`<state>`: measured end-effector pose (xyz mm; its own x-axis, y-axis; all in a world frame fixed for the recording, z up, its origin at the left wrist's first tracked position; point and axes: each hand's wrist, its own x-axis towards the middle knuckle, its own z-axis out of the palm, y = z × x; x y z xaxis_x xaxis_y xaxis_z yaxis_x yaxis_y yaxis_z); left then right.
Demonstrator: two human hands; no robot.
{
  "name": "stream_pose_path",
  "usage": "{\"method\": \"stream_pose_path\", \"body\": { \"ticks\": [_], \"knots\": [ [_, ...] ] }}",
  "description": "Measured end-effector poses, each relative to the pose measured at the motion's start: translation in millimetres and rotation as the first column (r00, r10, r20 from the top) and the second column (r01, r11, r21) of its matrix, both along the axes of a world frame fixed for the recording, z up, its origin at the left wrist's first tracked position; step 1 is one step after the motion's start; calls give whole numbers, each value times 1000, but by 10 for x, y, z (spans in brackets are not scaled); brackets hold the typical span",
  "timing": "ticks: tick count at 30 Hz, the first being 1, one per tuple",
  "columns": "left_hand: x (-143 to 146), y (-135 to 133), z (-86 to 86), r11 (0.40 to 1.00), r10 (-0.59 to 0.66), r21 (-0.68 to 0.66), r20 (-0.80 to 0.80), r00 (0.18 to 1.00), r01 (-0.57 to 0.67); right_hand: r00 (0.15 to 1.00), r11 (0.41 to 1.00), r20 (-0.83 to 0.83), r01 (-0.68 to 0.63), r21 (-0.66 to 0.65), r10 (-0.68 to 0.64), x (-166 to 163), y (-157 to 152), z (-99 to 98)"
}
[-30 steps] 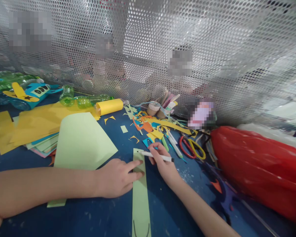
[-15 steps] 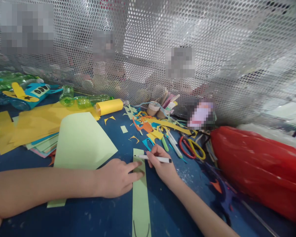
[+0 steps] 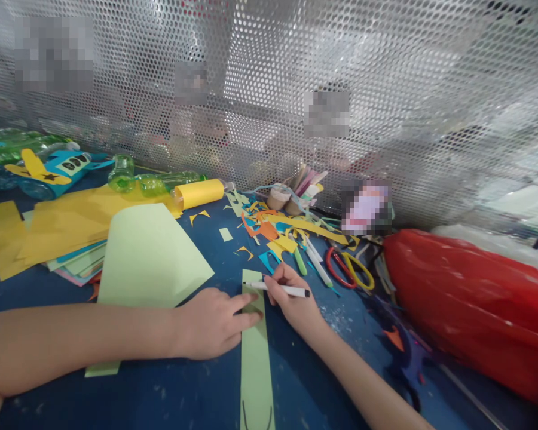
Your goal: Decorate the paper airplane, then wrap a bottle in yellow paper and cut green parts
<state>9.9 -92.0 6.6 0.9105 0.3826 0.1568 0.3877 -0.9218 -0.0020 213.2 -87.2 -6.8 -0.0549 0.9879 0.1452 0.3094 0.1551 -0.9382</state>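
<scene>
A narrow light green paper strip point(image 3: 254, 364) lies lengthwise on the blue table point(image 3: 170, 394), with black curved lines drawn at its near end. My left hand point(image 3: 213, 322) rests on the strip's upper part, fingers stretched flat across it. My right hand point(image 3: 291, 298) pinches a white marker point(image 3: 278, 289) with a black cap end, its tip on the strip's far end just above my left fingers.
A large light green sheet point(image 3: 150, 257) and yellow sheets point(image 3: 58, 224) lie to the left. Paper scraps, pens and red-and-yellow scissors point(image 3: 347, 267) sit behind my right hand. A red plastic bag point(image 3: 466, 304) fills the right. Green bottles point(image 3: 156, 179) and a perforated metal screen point(image 3: 296, 77) stand behind.
My right hand and the marker have shifted slightly left and down, bringing the tip onto the strip nearer my left fingers. My left hand has stayed in place.
</scene>
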Motion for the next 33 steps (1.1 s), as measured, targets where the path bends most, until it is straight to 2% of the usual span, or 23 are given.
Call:
{"method": "stream_pose_path", "body": {
  "ticks": [18, 25, 33],
  "knots": [
    [10, -3, 22, 1000, 7, 9, -48, 999, -7, 973, 980, 128, 187, 64, -194, -25, -12, 23],
    [5, -1, 0, 1000, -2, 19, -20, 1000, 2, 942, 952, 162, 270, 146, -292, 4, -16, 24],
    [3, -5, 17, 1000, 1, 5, -8, 1000, -1, 942, 946, 115, 306, 103, -317, 25, -39, 86]
  ]
}}
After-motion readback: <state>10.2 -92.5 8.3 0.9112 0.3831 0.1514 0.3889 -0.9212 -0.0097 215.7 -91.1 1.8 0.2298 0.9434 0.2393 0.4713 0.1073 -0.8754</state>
